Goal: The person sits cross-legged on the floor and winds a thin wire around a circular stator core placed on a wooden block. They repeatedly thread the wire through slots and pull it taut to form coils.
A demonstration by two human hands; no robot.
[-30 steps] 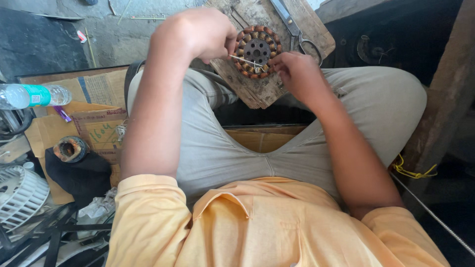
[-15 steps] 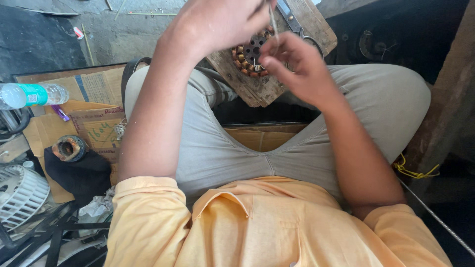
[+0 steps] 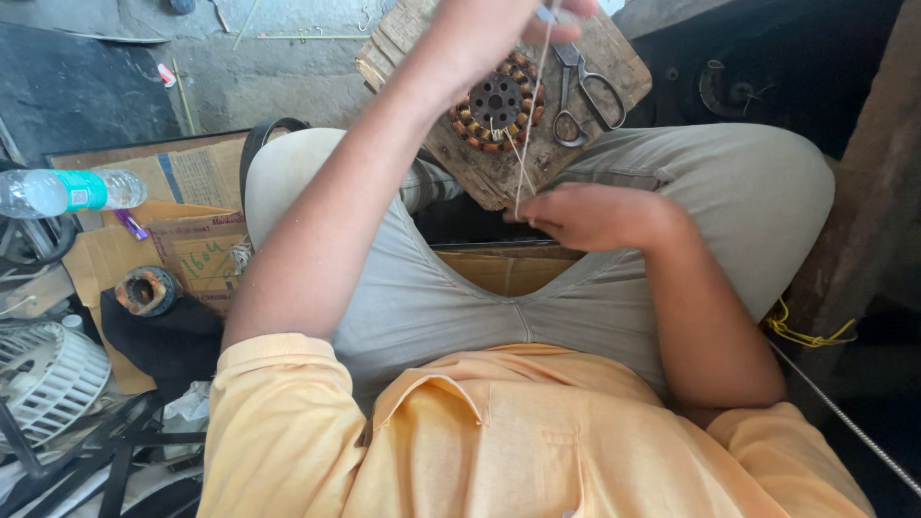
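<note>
A round motor stator (image 3: pixel 495 104) with copper-wound coils lies on a worn wooden board (image 3: pixel 499 173) resting on my knees. My left hand (image 3: pixel 499 34) is raised above the stator and pinches the upper end of a thin pale string (image 3: pixel 533 105). My right hand (image 3: pixel 585 216) sits lower, near the board's front edge, and pinches the string's lower end. The string runs taut between both hands, passing over the stator. Metal scissors (image 3: pixel 580 91) lie on the board just right of the stator.
A plastic water bottle (image 3: pixel 67 190) lies on flattened cardboard (image 3: pixel 182 240) at the left. A second rusty stator (image 3: pixel 146 291) rests on black cloth, with a white fan impeller (image 3: pixel 43 379) below it. Yellow cord (image 3: pixel 806 331) lies at the right beside a wooden post.
Both hands were at the stator a second ago. Now my left hand has lifted upward and my right hand has drawn down toward me, stretching the string taut between them.
</note>
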